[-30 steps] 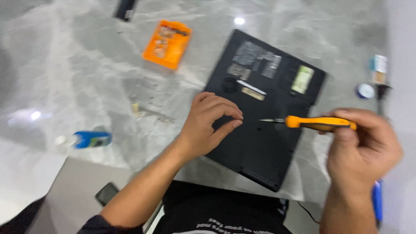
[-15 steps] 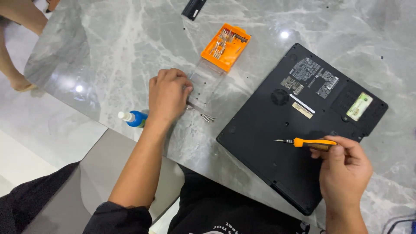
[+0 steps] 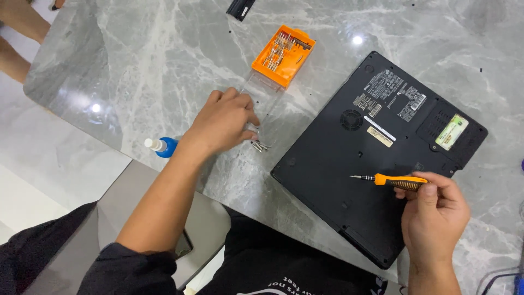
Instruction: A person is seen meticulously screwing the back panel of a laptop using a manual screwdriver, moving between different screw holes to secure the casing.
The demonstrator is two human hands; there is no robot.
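A black laptop [image 3: 382,158] lies upside down on the grey marble table [image 3: 136,65]. My right hand [image 3: 434,218] holds an orange-handled screwdriver [image 3: 396,181] over the laptop's underside, tip pointing left. My left hand [image 3: 224,123] rests palm down on the table left of the laptop, fingers over a clear plastic lid [image 3: 267,101]. A few small screws [image 3: 260,146] lie by its fingertips. An orange case of screwdriver bits [image 3: 284,54] sits just beyond the lid.
A small blue bottle with a white cap [image 3: 161,146] lies near the table's front edge by my left forearm. A dark flat object [image 3: 240,8] lies at the far edge. Another person's limb [image 3: 19,19] shows at the top left.
My left hand went from the laptop's underside to the clear lid and screws on the left. The right hand keeps the screwdriver over the laptop. The view shifted left.
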